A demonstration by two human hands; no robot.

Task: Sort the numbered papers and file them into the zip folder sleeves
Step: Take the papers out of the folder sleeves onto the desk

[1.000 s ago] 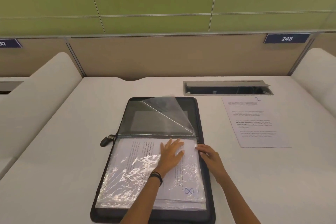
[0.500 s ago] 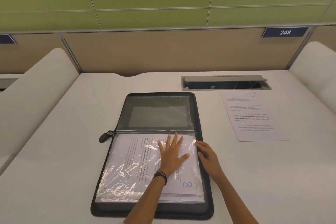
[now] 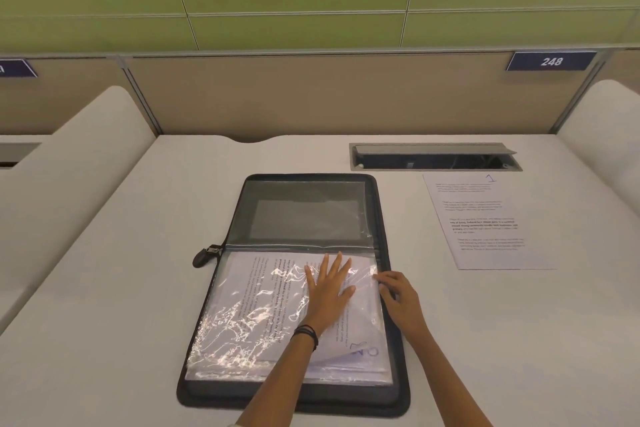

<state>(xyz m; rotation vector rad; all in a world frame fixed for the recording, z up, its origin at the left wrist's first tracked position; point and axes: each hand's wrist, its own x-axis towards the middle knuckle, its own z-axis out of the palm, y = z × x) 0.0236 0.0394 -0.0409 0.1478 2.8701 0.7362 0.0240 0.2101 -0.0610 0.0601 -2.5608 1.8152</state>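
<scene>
A black zip folder (image 3: 294,402) lies open in front of me on the white desk. Its near half holds a stack of clear sleeves (image 3: 249,315) with printed papers inside; blue handwritten numbers show at the near right corner. My left hand (image 3: 329,288) presses flat on the top sleeve, fingers spread. At the stack's right edge my right hand (image 3: 398,295) has its fingers curled on the top sleeve's edge, which is slightly raised. The far half (image 3: 304,211) shows a grey mesh pocket under a flat clear sleeve. A loose sheet marked 1 (image 3: 485,225) lies to the right.
An open cable hatch (image 3: 433,158) is sunk into the desk behind the loose sheet. The zipper pull (image 3: 204,255) sticks out at the folder's left side. White rounded dividers rise on both sides, and a beige partition with a 248 sign (image 3: 550,61) closes the back.
The clear sleeve that stood half-turned has dropped flat onto the far half. My left hand has spread flat, and my right hand has shifted along the stack's right edge, lifting it a little.
</scene>
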